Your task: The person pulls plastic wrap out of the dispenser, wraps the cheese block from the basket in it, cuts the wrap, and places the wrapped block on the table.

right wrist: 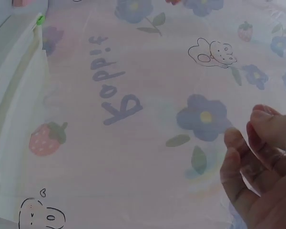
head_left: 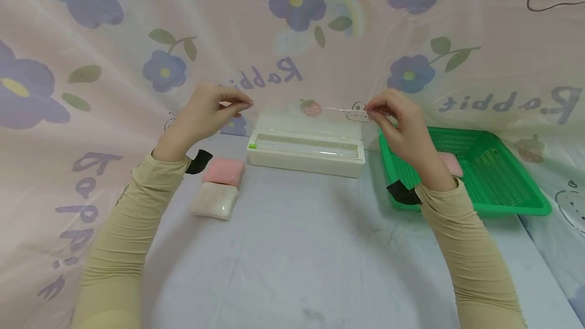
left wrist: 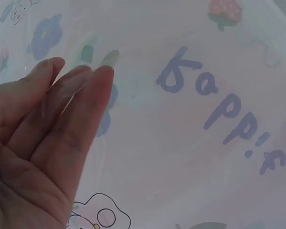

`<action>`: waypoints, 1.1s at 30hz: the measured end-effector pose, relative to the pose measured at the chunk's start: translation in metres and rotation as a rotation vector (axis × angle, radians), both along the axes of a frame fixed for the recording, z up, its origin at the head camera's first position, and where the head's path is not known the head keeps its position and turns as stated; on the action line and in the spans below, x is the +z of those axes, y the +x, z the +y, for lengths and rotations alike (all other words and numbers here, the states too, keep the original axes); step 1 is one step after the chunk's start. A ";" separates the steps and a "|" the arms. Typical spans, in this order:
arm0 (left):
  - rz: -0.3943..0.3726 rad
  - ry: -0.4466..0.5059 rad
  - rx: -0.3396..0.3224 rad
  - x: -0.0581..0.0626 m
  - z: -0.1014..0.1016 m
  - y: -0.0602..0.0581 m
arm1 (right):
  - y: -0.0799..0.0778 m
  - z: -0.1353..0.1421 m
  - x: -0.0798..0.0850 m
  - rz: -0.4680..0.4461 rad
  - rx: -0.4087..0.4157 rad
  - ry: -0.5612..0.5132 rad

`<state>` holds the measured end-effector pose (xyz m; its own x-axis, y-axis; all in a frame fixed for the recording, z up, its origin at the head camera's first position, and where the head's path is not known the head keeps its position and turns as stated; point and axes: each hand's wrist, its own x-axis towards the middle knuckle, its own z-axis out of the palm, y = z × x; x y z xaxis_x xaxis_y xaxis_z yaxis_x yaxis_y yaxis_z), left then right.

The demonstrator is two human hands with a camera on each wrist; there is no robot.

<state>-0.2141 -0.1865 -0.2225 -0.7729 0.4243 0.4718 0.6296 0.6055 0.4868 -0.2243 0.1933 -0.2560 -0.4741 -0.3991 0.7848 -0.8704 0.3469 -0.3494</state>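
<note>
A clear sheet of plastic wrap (head_left: 338, 109) stretches between my two raised hands, showing mostly as a bright edge in the head view. My left hand (head_left: 201, 113) pinches its left side between thumb and fingertips. At the other side my right hand (head_left: 402, 126) pinches it the same way. Below and between the hands stands a white plastic wrap dispenser box (head_left: 306, 164), its lid raised and a clear roll visible inside. Left of the box lie a pink soap bar (head_left: 224, 171) and a speckled white soap bar (head_left: 214, 201), edge to edge and glossy.
A green perforated basket (head_left: 502, 207) stands on the right, with a pink bar (head_left: 451, 164) inside, partly hidden by my right wrist. A flower-printed curtain (head_left: 256, 29) hangs behind and to the sides of the white table (head_left: 292, 268).
</note>
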 end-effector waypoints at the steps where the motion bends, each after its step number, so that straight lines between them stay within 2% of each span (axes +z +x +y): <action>1: -0.011 0.029 -0.013 0.000 0.000 0.000 | 0.001 0.000 0.000 0.002 0.005 -0.002; 5: -0.037 0.109 -0.091 -0.005 -0.002 0.001 | 0.008 0.002 -0.004 0.009 0.027 -0.012; 8: -0.098 0.126 -0.131 -0.008 -0.004 0.008 | 0.018 0.003 -0.012 0.001 0.060 -0.029; 12: -0.180 0.051 -0.145 -0.014 -0.009 0.026 | 0.041 -0.003 -0.017 -0.024 0.110 -0.033; 15: -0.231 -0.032 -0.191 -0.021 -0.013 0.038 | 0.060 -0.004 -0.021 -0.061 0.153 -0.012; 18: -0.306 -0.081 -0.251 -0.030 -0.014 0.050 | 0.071 0.000 -0.037 -0.114 0.200 0.030; 21: -0.357 -0.117 -0.298 -0.046 -0.015 0.060 | 0.080 0.002 -0.060 -0.154 0.240 0.082; 25: -0.424 -0.124 -0.342 -0.076 -0.014 0.068 | 0.095 0.001 -0.089 -0.189 0.275 0.143; 29: -0.483 -0.107 -0.345 -0.104 -0.017 0.077 | 0.108 -0.003 -0.112 -0.227 0.288 0.214; 33: -0.518 -0.071 -0.315 -0.125 -0.022 0.086 | 0.118 -0.005 -0.134 -0.241 0.267 0.307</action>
